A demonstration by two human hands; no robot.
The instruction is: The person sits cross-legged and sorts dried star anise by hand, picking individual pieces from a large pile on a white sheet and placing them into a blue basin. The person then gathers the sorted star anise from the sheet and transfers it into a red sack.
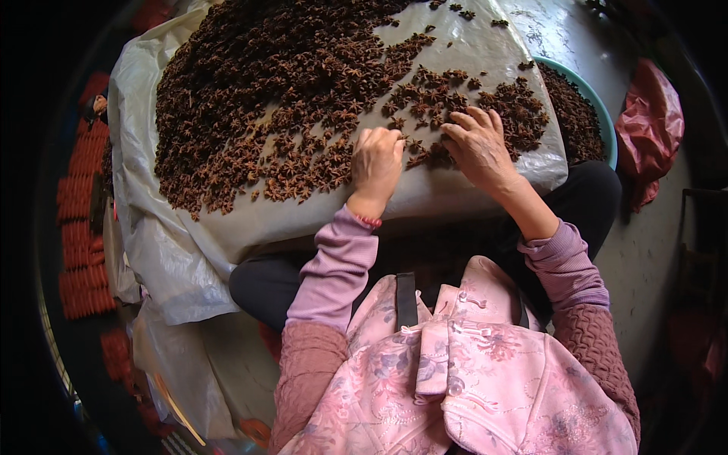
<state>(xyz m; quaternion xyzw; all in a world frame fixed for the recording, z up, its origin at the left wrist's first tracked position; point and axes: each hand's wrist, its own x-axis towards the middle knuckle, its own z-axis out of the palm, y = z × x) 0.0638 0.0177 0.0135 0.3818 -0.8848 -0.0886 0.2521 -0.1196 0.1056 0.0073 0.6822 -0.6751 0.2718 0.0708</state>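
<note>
A large heap of dried star anise (273, 79) covers much of a table draped in translucent plastic sheeting (449, 196). At the near edge of the heap my left hand (377, 162) is curled, its thumb and fingertips beside a few loose pods (398, 122). Whether it pinches one is hard to see. To its right, my right hand (480, 148) rests palm down with bent fingers apart, touching a smaller spread of star anise (520, 111). The underside of that hand is hidden.
A turquoise basin (608, 133) full of dark star anise (571, 116) stands past the table's right edge, close to my knee. A red plastic bag (648, 131) lies farther right. Stacked red bundles (85, 222) line the far left. Loose sheeting (187, 278) hangs off the left side.
</note>
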